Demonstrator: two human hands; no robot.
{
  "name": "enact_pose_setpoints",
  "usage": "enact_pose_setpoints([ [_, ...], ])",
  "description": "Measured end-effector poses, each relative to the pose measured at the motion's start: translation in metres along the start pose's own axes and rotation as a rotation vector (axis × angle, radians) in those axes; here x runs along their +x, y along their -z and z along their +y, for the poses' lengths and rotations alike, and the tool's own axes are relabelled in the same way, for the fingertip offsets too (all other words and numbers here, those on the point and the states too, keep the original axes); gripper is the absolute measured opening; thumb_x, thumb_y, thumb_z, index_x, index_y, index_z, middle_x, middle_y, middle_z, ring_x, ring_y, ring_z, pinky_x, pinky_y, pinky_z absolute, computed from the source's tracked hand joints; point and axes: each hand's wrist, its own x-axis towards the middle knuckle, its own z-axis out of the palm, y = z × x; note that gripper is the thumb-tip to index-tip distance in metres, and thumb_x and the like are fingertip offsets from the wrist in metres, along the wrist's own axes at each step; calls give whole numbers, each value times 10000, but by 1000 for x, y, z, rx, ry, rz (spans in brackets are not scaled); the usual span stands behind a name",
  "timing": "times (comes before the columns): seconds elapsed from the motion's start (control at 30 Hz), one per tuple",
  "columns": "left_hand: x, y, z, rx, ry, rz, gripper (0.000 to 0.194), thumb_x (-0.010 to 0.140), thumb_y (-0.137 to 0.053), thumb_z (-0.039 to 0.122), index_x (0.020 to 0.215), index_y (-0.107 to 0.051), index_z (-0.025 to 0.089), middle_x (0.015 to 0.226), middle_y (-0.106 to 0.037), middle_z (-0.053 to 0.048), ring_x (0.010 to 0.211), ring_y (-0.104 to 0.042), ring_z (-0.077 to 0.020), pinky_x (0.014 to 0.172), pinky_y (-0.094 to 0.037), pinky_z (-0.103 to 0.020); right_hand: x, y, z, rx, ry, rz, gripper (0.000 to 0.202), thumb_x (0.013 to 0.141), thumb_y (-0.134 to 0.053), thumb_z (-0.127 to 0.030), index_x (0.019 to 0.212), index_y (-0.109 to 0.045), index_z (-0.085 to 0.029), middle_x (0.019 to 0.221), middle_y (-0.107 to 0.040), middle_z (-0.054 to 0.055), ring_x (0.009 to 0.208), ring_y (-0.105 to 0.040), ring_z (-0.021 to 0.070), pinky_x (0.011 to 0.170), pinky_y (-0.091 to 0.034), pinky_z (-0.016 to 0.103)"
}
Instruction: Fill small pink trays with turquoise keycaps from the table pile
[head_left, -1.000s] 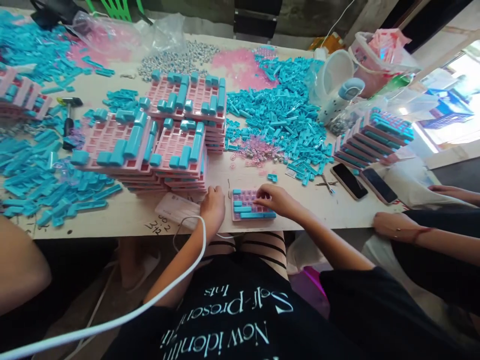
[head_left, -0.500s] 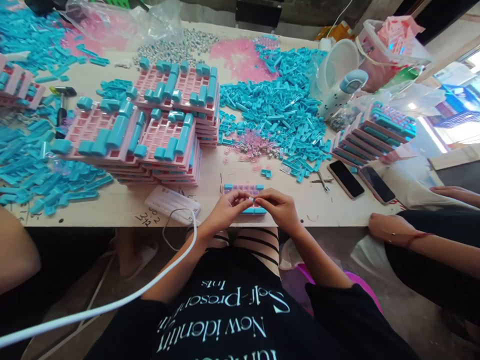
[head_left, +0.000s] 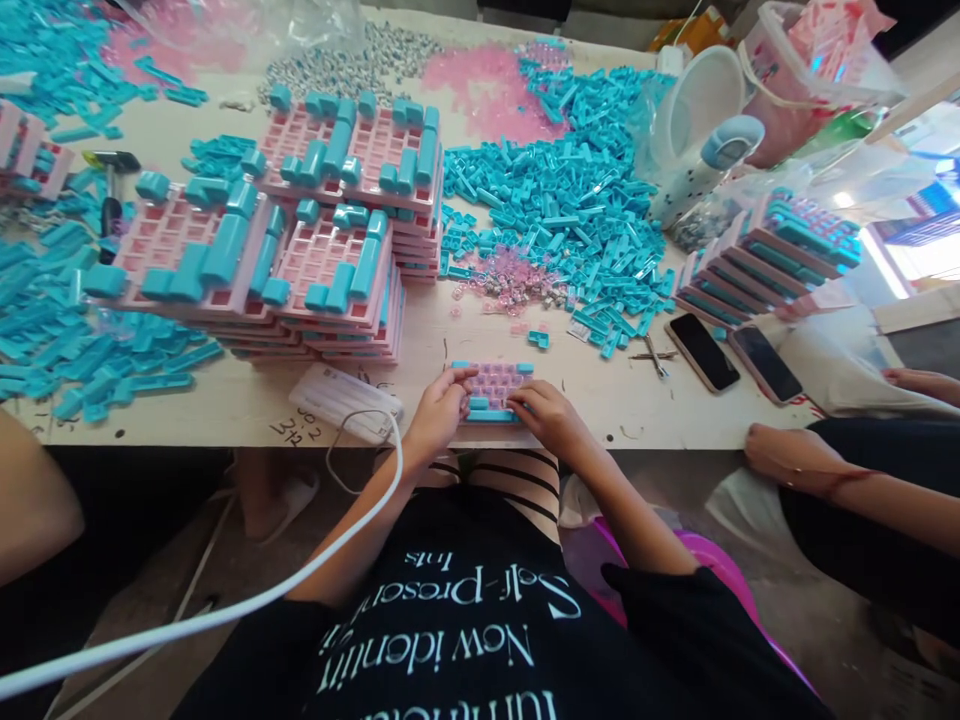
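A small pink frame with clear pink pieces and blue pieces lies near the table's front edge. At its left side is my left hand, fingers curled together near the frame's left edge; whatever may be between the fingertips is too small to make out. My right hand has its fingertips pinched together over the right part of the frame, and anything in them is hidden. A long blue piece runs along the frame's near edge. Beyond the frame, small clear pink pieces are piled beside many loose blue pieces.
Stacked pink-and-blue frames stand at left, near a white power strip with a white cable. On the right are two phones, tweezers, more stacked frames and another person's hand.
My hands have moved apart from their meeting point over the frame, uncovering its middle. The left hand has shifted left, the right hand slightly right. The view has shifted slightly.
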Motion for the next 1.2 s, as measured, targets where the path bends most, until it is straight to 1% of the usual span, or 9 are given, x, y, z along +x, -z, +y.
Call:
enact_pose_setpoints([
  [0.13,-1,0,2,-35,16,-42,208,736,-506,120,936,-558,117,718,-514,8,470,-382,-26,431,-313,-176,0,-5,6,-64,30,-53,203,902,-449,-241,854,-641,-192,825,-619,101,819,-569,217,775,-489,379],
  [0.27,-2,2,-1,2,-5,-113,281,742,-627,293,956,-555,125,726,-565,-6,447,-367,-20,413,-301,-176,2,-3,5,-94,54,-89,208,901,-455,-234,841,-649,-188,824,-621,103,820,-566,218,776,-481,376],
  [0.43,0,8,-4,119,-17,-132,402,712,-659,458,951,-600,141,607,-459,50,443,-353,-24,406,-270,-164,2,-4,6,-128,26,-111,230,904,-454,-247,829,-661,-181,814,-614,102,806,-557,213,770,-474,371],
  [0.53,-1,10,-5,191,-53,-104,369,721,-652,442,927,-609,139,615,-451,50,466,-368,-33,430,-301,-169,2,-4,8,-70,20,-101,221,898,-475,-256,825,-673,-190,802,-617,90,794,-564,201,754,-481,352],
  [0.7,-5,5,-2,189,39,-113,309,801,-540,346,1015,-629,141,676,-520,18,461,-370,-41,441,-302,-181,0,6,0,111,-69,43,184,875,-532,-282,971,-678,-224,841,-650,65,806,-607,181,746,-504,329],
  [0.8,-5,-3,-1,315,-33,-134,269,779,-577,314,962,-673,143,758,-624,-27,562,-479,-81,516,-362,-199,2,12,-10,190,-107,91,211,869,-542,-302,1033,-666,-254,893,-669,54,834,-620,178,773,-513,342],
  [0.9,-4,-10,-3,348,-93,-195,250,783,-580,302,933,-692,137,817,-676,-54,681,-551,-124,587,-397,-216,5,14,-16,237,-63,69,209,867,-542,-303,1022,-674,-256,926,-675,58,862,-627,182,787,-520,347],
  [1.03,-1,-12,-4,339,-113,-272,248,809,-545,298,936,-694,146,775,-678,-42,681,-557,-131,585,-395,-218,6,17,-13,241,-55,18,201,860,-551,-304,1008,-677,-250,928,-674,61,865,-628,184,783,-520,343],
  [1.2,-1,-10,-3,445,-142,-327,286,846,-483,321,714,-661,140,679,-630,-25,624,-537,-118,578,-400,-220,7,26,-13,242,-58,-76,185,851,-566,-309,982,-666,-223,877,-664,51,802,-613,159,727,-503,303],
])
